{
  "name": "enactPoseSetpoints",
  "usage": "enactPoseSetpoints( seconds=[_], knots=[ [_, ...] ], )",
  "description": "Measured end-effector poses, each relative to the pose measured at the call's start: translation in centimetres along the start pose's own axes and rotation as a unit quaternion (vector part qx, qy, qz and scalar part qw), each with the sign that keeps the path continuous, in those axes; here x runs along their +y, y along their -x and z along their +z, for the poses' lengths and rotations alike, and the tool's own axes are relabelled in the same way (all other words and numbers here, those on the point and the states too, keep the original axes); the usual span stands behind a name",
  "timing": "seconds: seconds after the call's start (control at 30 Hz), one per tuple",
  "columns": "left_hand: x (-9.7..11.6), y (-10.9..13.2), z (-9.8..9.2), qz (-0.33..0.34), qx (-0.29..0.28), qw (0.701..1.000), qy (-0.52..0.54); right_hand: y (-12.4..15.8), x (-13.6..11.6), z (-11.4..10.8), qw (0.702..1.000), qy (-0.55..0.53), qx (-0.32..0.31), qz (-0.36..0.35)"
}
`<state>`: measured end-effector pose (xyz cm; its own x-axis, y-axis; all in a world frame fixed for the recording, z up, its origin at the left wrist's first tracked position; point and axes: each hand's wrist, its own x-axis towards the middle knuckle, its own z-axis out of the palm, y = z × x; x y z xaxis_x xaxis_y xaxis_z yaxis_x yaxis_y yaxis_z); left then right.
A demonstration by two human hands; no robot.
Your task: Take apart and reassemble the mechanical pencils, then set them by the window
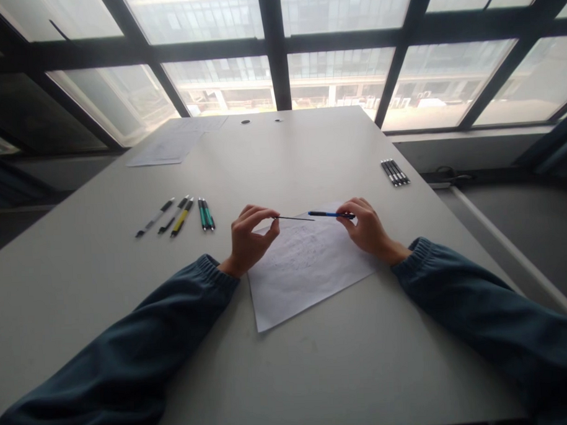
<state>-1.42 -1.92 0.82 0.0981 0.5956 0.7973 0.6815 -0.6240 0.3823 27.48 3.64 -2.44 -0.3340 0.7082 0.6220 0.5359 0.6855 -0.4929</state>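
Between thumb and fingers, my left hand (pixel 251 235) pinches one end of a thin dark refill (pixel 295 219), which points right. My right hand (pixel 366 228) holds a blue and black pen (pixel 330 214) by its right part, its other end pointing left. The refill's free end lies close to the pen's left end; whether they touch I cannot tell. Both hands are over a white sheet of paper (pixel 291 299) with faint scribbles.
Left of my hands lie grey and black pens (pixel 156 217), a yellow pen (pixel 182 217) and green pens (pixel 206 214). Several black pens (pixel 395 172) sit near the right edge of the white table (pixel 289 373). More papers (pixel 163 147) lie at the far left.
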Motion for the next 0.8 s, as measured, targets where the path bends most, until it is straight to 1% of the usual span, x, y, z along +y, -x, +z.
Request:
enactPoseSetpoints(
  seconds=[0.13,0.5,0.6,0.8],
  knots=[
    [-0.5,0.1,0.0,-0.019,0.011,1.000,-0.004,0.2,0.1,-0.2,0.999,-0.016,0.030,0.001],
    [-1.3,0.0,0.1,-0.055,0.038,0.997,-0.029,0.3,0.2,-0.4,0.999,-0.026,0.039,-0.011],
    [-1.4,0.1,0.2,-0.059,0.038,0.997,-0.026,0.4,0.2,-0.4,0.999,-0.025,0.038,-0.013],
    [-1.4,0.2,0.3,-0.054,0.017,0.998,-0.027,0.4,0.1,-0.5,0.999,-0.015,0.030,-0.023]
  ],
)
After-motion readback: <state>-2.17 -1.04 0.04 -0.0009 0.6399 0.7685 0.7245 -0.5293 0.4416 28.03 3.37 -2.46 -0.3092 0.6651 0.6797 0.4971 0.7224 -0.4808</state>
